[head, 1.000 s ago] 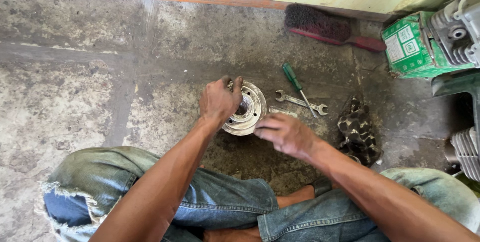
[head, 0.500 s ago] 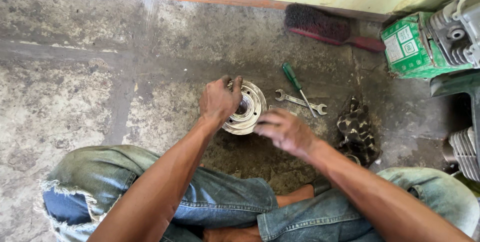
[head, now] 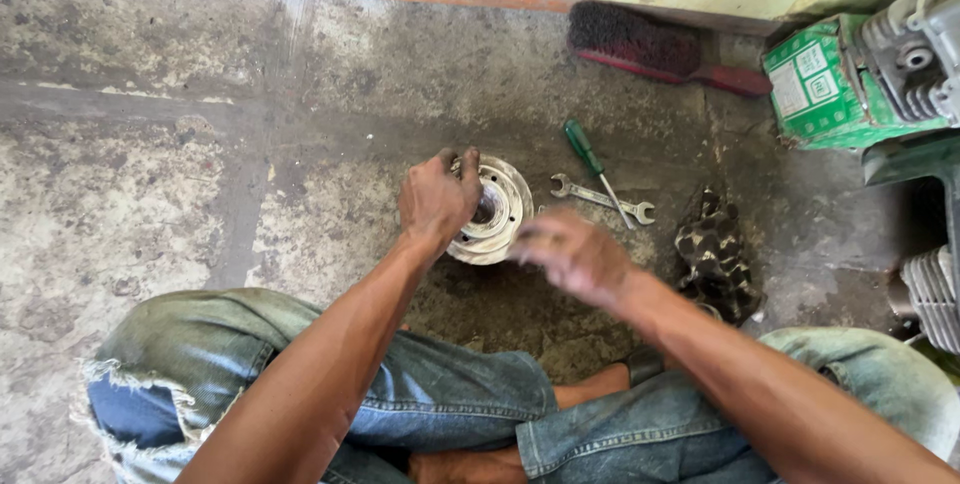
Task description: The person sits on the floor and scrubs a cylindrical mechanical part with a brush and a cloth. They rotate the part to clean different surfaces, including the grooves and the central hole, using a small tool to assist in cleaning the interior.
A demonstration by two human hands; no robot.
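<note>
Torn blue jeans (head: 250, 364) cover the person's left knee at the lower left, above a stained concrete floor (head: 150, 174). The left hand (head: 436, 200) comes up from there and grips the round metal hub (head: 497, 212), its fingers curled over the hub's far left rim; this grip is closed on the hub. The hub sits on the floor near the middle of the view, its flat flange tilted slightly and its dark central bore showing just right of the fingers.

Just right of the hub, the right hand (head: 572, 256) hovers low over the floor, blurred. Whether its grip holds anything cannot be told, as the fingers are smeared.

Beyond that hand lie 2 tools: a green-handled screwdriver (head: 597, 168), crossing over an open-ended spanner (head: 602, 199). Farther back, by the wall, rests a red-handled brush (head: 655, 49) with dark bristles. Right of the spanner a dark patterned rag (head: 715, 259) is bunched on the floor. At the far right stand a green cardboard box (head: 820, 84) and a finned grey engine part (head: 925, 54).
</note>
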